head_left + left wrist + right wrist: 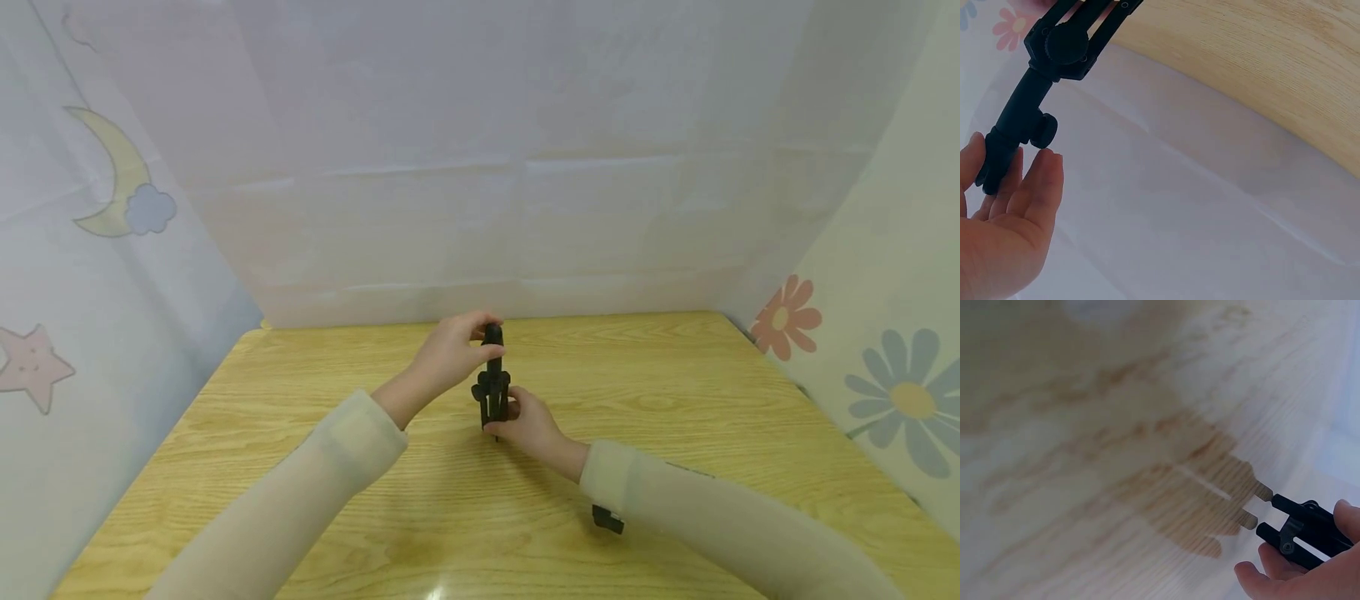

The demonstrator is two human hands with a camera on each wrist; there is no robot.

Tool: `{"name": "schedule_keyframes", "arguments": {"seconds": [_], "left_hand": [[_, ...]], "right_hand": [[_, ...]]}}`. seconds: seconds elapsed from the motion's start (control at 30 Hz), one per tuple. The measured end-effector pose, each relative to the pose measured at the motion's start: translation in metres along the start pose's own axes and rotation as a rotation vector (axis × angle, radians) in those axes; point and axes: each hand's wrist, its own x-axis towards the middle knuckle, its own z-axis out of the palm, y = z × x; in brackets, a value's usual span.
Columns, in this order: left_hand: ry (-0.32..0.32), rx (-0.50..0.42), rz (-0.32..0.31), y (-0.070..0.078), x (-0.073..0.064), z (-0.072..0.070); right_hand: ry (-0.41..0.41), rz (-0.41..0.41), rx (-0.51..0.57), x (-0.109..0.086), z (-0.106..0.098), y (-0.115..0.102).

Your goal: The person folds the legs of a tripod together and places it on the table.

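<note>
A small black tripod point(493, 382) stands upright over the table, its legs drawn close together and pointing down. My left hand point(450, 352) holds it by the top, thumb on one side and fingers on the other. In the left wrist view the tripod's column point(1022, 106) carries a side knob point(1044, 130) just beyond the fingertips. Lower down, my right hand point(531, 427) pinches the legs. The right wrist view shows the leg ends point(1282, 528) sticking out past my right thumb and fingers, near the tabletop. Whether they touch it I cannot tell.
The wooden table point(300, 467) spreads around both hands. Behind it hangs a pale cloth backdrop point(480, 208). Printed cloth with flowers point(911, 400) borders the right side, and cloth with a moon point(120, 183) the left. A small black device point(607, 518) sits under the right cuff.
</note>
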Motion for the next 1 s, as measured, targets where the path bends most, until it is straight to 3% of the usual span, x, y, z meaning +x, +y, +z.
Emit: {"name": "schedule_keyframes", "arguments": {"seconds": [0.23, 0.77, 1.0], "left_hand": [[0.029, -0.151, -0.016, -0.004, -0.001, -0.006], [0.071, -0.215, -0.064, -0.018, -0.015, -0.016], [0.077, -0.221, -0.127, -0.029, -0.023, -0.017]], "right_hand": [[0.006, 0.030, 0.032, -0.002, -0.005, -0.001], [-0.022, -0.018, -0.086, -0.012, -0.019, -0.001], [-0.038, -0.057, -0.178, -0.016, -0.027, -0.003]]}}
